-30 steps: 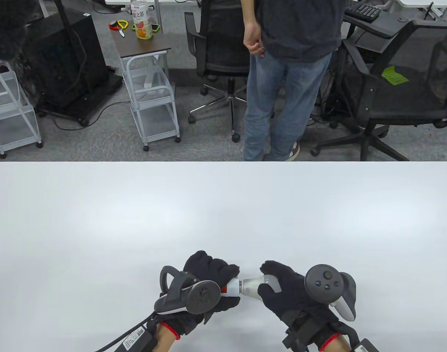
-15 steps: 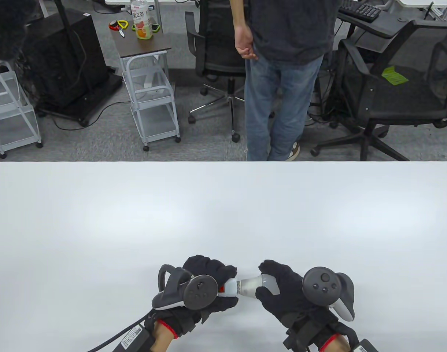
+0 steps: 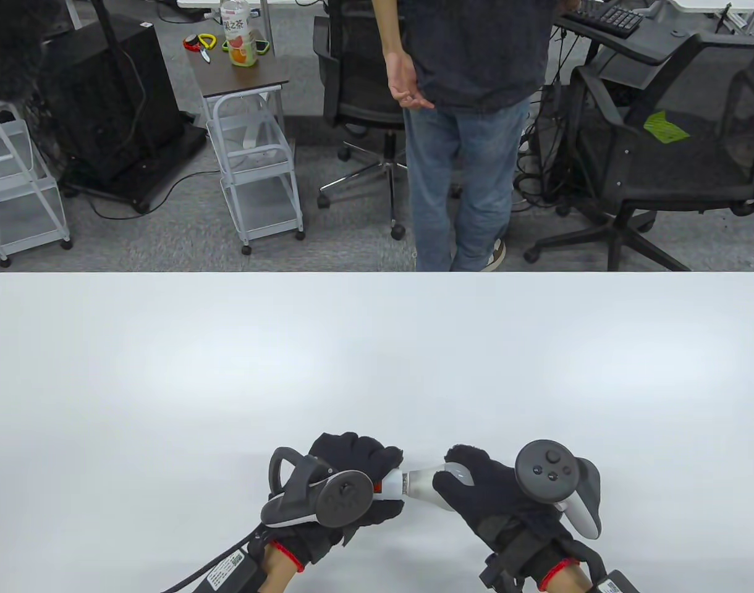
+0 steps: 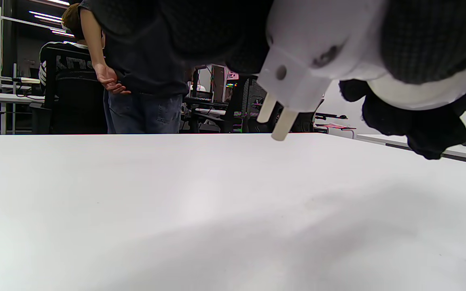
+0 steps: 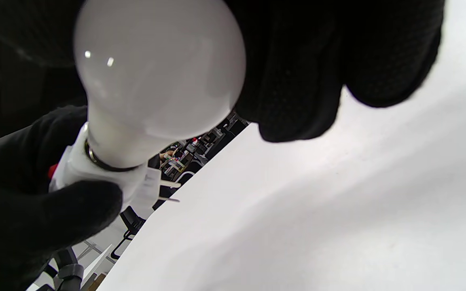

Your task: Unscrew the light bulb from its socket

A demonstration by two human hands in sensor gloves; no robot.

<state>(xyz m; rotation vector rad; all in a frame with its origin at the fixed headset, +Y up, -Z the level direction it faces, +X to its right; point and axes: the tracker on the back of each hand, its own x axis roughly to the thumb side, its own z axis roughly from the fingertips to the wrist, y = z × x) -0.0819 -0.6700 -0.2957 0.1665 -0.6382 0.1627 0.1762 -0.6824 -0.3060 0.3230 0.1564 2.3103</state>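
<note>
A white light bulb (image 3: 425,481) sits screwed into a white plug-in socket (image 3: 390,482) with a red button, held level above the table near its front edge. My left hand (image 3: 360,480) grips the socket; the left wrist view shows the socket (image 4: 318,44) with its two plug pins (image 4: 278,120) pointing down. My right hand (image 3: 470,488) grips the bulb's round end. In the right wrist view the bulb (image 5: 156,76) fills the top, its metal thread ring just showing at the socket (image 5: 95,169).
The white table (image 3: 377,370) spreads ahead of my hands. Behind its far edge a person in jeans (image 3: 463,154) stands among black office chairs (image 3: 661,142) and a small side table (image 3: 241,74) with a bottle.
My right hand has turned on the bulb; its tracker rolled slightly to the right. My left hand shifted a little while holding the socket. The standing person stepped left.
</note>
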